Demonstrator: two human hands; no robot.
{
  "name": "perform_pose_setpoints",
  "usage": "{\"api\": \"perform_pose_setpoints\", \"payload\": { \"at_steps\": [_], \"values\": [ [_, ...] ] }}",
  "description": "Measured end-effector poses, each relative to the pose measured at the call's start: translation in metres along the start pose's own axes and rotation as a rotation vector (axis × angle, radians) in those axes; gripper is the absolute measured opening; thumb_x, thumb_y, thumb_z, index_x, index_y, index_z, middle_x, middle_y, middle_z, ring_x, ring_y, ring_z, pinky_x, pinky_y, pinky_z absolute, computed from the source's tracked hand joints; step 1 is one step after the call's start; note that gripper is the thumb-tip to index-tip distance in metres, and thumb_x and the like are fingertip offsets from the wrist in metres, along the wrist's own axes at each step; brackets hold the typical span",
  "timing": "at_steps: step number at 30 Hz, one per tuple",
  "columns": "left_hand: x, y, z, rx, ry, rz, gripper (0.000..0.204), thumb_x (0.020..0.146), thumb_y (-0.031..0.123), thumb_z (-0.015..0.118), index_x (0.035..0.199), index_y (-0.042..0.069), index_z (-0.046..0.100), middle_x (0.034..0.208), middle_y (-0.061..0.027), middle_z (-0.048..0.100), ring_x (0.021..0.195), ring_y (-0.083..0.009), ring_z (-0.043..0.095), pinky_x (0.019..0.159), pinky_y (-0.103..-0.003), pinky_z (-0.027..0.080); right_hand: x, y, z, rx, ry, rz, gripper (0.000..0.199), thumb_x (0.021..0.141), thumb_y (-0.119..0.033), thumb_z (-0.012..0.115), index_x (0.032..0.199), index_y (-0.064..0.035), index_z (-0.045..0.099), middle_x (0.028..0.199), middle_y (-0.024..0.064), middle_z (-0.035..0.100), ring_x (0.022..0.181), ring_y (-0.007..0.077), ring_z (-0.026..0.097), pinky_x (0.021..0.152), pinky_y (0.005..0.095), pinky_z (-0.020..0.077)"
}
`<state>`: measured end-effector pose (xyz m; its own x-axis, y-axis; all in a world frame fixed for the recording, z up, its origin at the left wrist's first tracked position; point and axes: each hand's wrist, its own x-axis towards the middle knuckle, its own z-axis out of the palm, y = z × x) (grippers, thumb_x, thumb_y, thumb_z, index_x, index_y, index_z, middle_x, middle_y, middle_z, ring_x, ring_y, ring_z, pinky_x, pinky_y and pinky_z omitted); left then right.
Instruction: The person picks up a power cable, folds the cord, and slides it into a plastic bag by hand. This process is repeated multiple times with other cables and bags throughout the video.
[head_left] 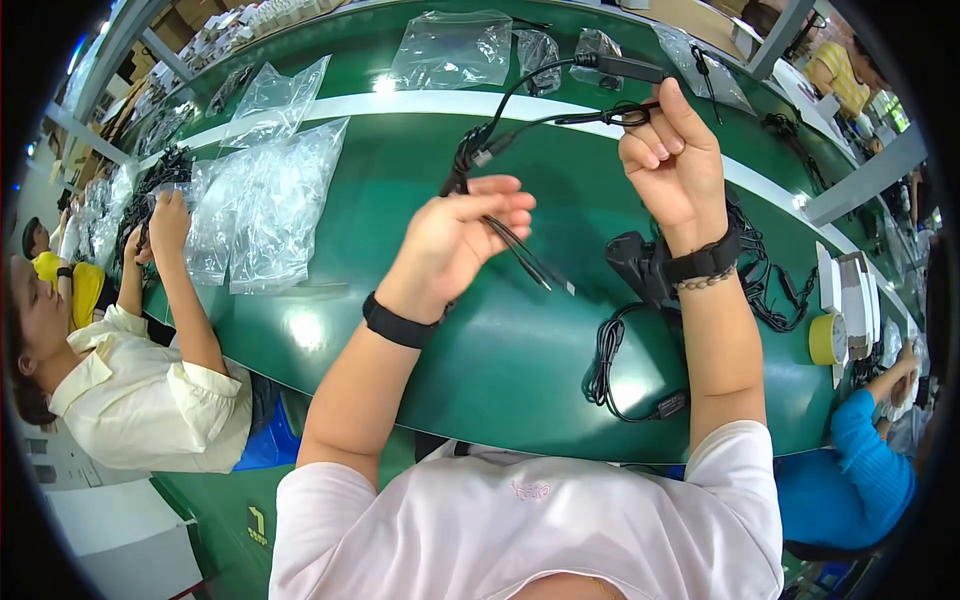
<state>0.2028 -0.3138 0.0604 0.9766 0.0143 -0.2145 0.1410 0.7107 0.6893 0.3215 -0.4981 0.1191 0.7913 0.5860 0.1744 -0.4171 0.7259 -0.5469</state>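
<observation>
Raised over the green table, a black cable stretches between my two hands. My left hand closes round its bundled part, thumb against the fingers, and loose cable ends hang below. Curled fingers of my right hand grip the cable's other end. A slim black inline box on that cable sits at my right thumb and fingertip. Another coiled black cable lies on the table below, near my right forearm.
Clear plastic bags lie at the left, with more across the white strip. Tangled black cables, yellow tape and a white box are at the right. Co-workers sit on both sides; the left one handles cables.
</observation>
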Motion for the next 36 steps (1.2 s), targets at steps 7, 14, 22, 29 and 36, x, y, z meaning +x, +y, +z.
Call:
{"api": "perform_pose_setpoints", "payload": {
  "at_steps": [7, 14, 22, 29, 36],
  "values": [
    [-0.002, -0.005, 0.004, -0.326, -0.096, 0.133, 0.048, 0.079, 0.025, 0.065, 0.116, 0.007, 0.039, 0.1, -0.0133, 0.055, 0.091, -0.0222, 0.055, 0.085, -0.04, 0.044, -0.005, 0.02, 0.009, -0.32, -0.067, -0.022, 0.019, 0.089, -0.02, 0.053, 0.076, -0.0061, 0.05, 0.05, -0.0038, 0.032, 0.045, 0.0081, 0.03, 0.044, 0.0238, 0.03],
    [0.0, 0.025, -0.016, -0.624, 0.063, 0.278, 0.041, 0.075, 0.043, 0.067, 0.084, 0.007, 0.05, 0.093, -0.0116, 0.054, 0.092, -0.0252, 0.054, 0.081, -0.041, 0.043, -0.011, 0.045, -0.001, -0.865, -0.314, 0.231, 0.027, 0.086, -0.024, 0.057, 0.07, -0.0048, 0.048, 0.053, 0.0029, 0.049, 0.045, 0.0101, 0.048, 0.046, 0.0251, 0.0406],
    [-0.009, 0.042, -0.02, -0.532, 0.248, 0.416, 0.008, 0.081, -0.002, 0.048, 0.082, 0.004, 0.043, 0.094, -0.0154, 0.052, 0.069, -0.0154, 0.056, 0.084, -0.037, 0.048, -0.008, 0.054, -0.002, -1.121, -0.27, 0.344, 0.017, 0.08, -0.015, 0.061, 0.07, -0.004, 0.054, 0.063, 0.0041, 0.059, 0.056, 0.0091, 0.055, 0.055, 0.0219, 0.0436],
    [-0.013, 0.018, 0.002, 0.015, 0.243, 0.698, 0.021, 0.09, 0.009, 0.048, 0.106, 0.003, 0.036, 0.092, -0.0157, 0.056, 0.061, -0.0159, 0.057, 0.057, -0.031, 0.05, -0.009, 0.063, -0.006, -1.136, -0.464, 0.114, 0.059, 0.081, -0.023, 0.063, 0.13, -0.004, 0.036, 0.128, 0.0115, 0.043, 0.124, 0.023, 0.035, 0.101, 0.037, 0.0271],
    [-0.016, 0.002, 0.013, 0.348, 0.303, 0.872, 0.021, 0.089, 0.017, 0.053, 0.097, 0.001, 0.042, 0.071, -0.0091, 0.056, 0.05, -0.0106, 0.054, 0.044, -0.022, 0.045, -0.024, 0.093, 0.001, -0.926, -0.511, 0.691, 0.048, 0.089, -0.023, 0.052, 0.129, -0.0008, 0.037, 0.107, 0.0081, 0.054, 0.093, 0.015, 0.055, 0.083, 0.0267, 0.0424]
  ]
}}
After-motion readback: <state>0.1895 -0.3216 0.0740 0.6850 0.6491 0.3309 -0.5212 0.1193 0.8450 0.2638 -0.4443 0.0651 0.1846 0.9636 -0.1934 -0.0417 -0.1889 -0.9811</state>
